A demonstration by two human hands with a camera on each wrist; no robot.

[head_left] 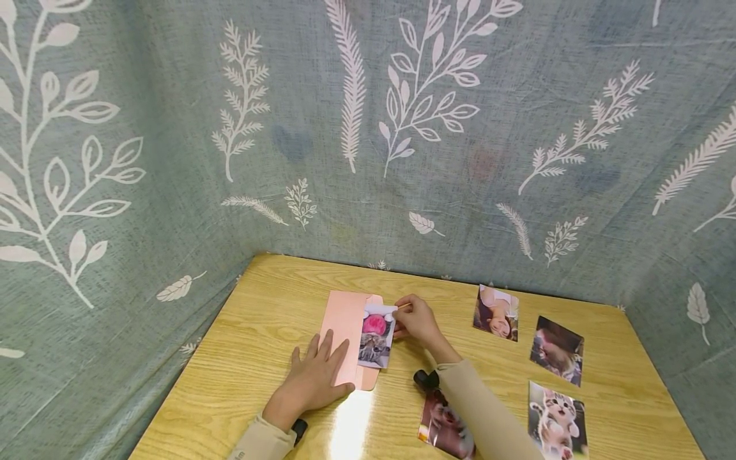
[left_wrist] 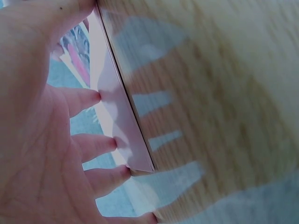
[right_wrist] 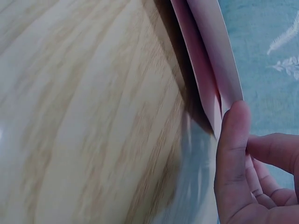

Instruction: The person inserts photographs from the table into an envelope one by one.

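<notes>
A pink envelope (head_left: 340, 319) lies on the table with its flap side to the right. My left hand (head_left: 315, 378) rests on it with the fingers spread, and the left wrist view shows the fingertips along the envelope (left_wrist: 114, 112). At the envelope's right side is a photo (head_left: 376, 342) of a grey kitten with something pink, seen upside down. My right hand (head_left: 418, 324) pinches the photo's upper right edge between thumb and fingers. In the right wrist view, the photo's pale back (right_wrist: 212, 46) is tilted over the pink flap (right_wrist: 194, 65).
To the right lie a photo of a person (head_left: 497, 313), a dark photo (head_left: 556, 351) and a photo of a kitten (head_left: 558, 418). Another photo (head_left: 443, 425) sits partly under the right forearm. A patterned blue-green cloth (head_left: 368, 211) hangs behind the wooden table (head_left: 276, 287).
</notes>
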